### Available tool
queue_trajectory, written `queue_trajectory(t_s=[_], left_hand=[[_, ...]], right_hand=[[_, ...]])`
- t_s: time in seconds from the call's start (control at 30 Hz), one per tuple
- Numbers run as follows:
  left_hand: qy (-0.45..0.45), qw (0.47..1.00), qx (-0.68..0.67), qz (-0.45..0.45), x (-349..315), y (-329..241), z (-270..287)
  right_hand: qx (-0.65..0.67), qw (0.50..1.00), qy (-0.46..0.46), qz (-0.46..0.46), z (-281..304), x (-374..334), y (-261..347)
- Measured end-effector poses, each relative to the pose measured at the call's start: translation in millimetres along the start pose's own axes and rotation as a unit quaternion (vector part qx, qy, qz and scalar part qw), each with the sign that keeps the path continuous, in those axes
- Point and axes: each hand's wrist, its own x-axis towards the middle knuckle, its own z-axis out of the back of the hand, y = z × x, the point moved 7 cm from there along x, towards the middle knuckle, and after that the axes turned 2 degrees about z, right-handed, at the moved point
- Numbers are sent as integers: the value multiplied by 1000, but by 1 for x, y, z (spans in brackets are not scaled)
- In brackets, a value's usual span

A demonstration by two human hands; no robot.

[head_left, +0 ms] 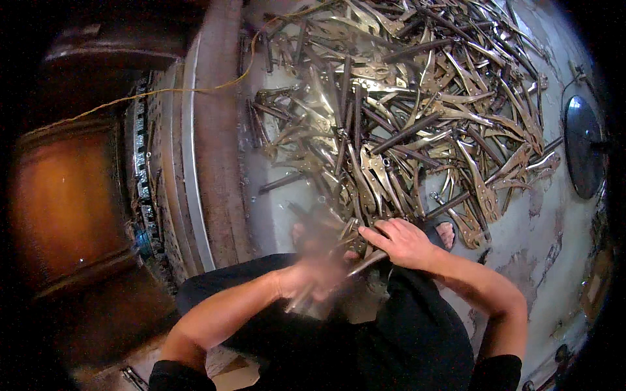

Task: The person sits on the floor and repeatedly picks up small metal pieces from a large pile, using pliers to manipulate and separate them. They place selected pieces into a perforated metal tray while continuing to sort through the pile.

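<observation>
A big heap of brass-coloured locking pliers parts and dark metal rods [398, 111] covers the pale floor in front of me. My left hand [314, 274] is blurred with motion; it seems to grip a metal piece [300, 301], though the blur hides what exactly. My right hand [401, 242] rests at the near edge of the heap, fingers closed around a pliers part [366, 260] that points toward my left hand. My legs in dark trousers [417, 326] lie below both hands.
A large rusty round machine with a toothed ring [140, 163] and a curved metal rim [195, 163] stands on the left. A yellow cord [195, 89] runs over it. A round dark lid [582, 153] lies at the far right. A bare foot [446, 233] shows beside my right hand.
</observation>
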Motion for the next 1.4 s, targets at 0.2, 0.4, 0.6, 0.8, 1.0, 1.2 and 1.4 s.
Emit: queue_trajectory(t_s=[0.2, 0.4, 0.6, 0.8, 1.0, 1.2, 1.4], left_hand=[[-103, 974, 157, -131, -24, -27, 19], [-85, 955, -201, -201, -71, -14, 79], [34, 922, -169, -347, -135, -31, 8], [-23, 914, -118, -387, -165, 6, -20], [-16, 901, -55, -430, -213, 37, -39], [-1, 885, -25, -465, -240, 42, -37], [88, 902, -94, -413, -228, 30, -51]], right_hand=[[153, 979, 62, -119, 23, 24, 2], [47, 949, 7, -312, 5, -4, -35], [-145, 963, -137, -183, 24, 20, -17], [-64, 856, -357, -369, 32, -144, -8], [-169, 601, -480, -616, 9, -379, 20], [-165, 633, -263, -709, -37, -374, -24], [292, 491, -374, -731, -55, -406, -86]])
